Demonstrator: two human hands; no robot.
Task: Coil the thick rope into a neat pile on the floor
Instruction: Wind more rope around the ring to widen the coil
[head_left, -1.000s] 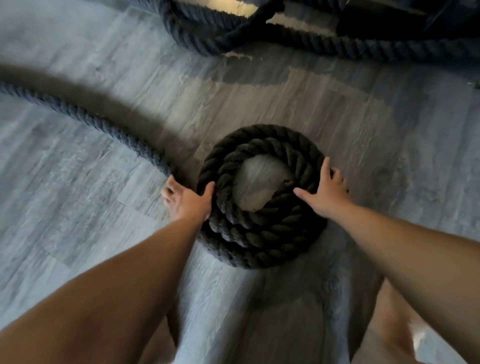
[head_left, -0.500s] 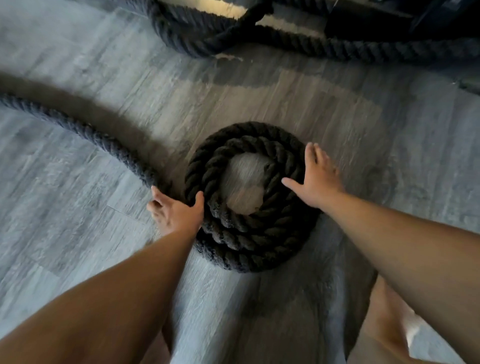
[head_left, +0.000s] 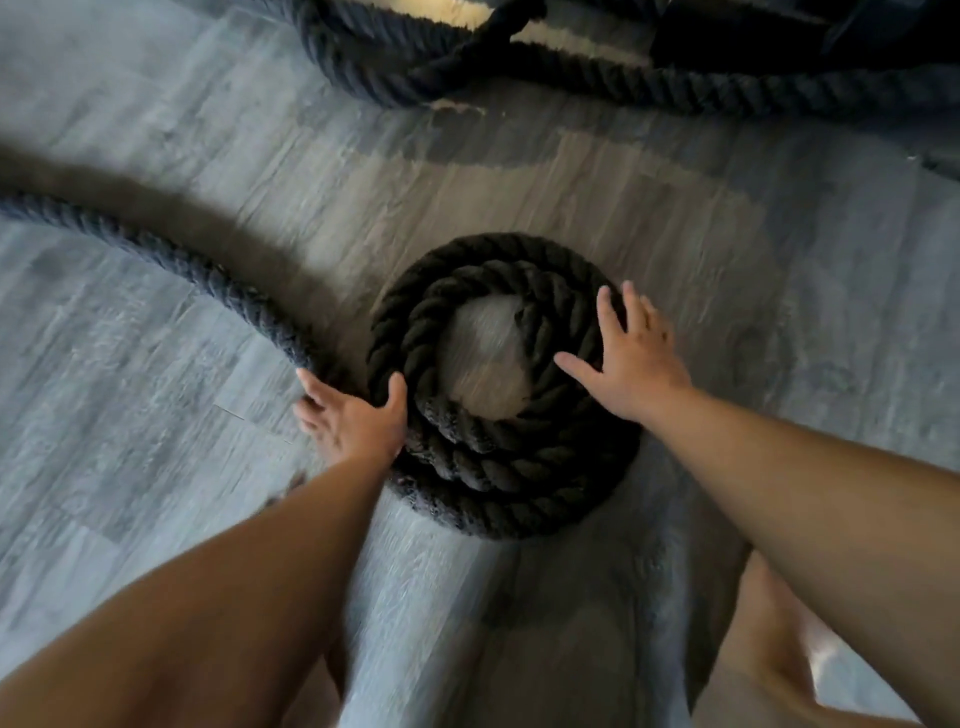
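R hand (head_left: 636, 358) slid up coil (head_left: 493, 478) — flat | L hand (head_left: 353, 421) at L edge

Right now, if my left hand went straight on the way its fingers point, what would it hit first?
The loose rope curving in from the left. Your left hand points up-left, fingertips right at it, perhaps already touching; its thumb lies on the coil.
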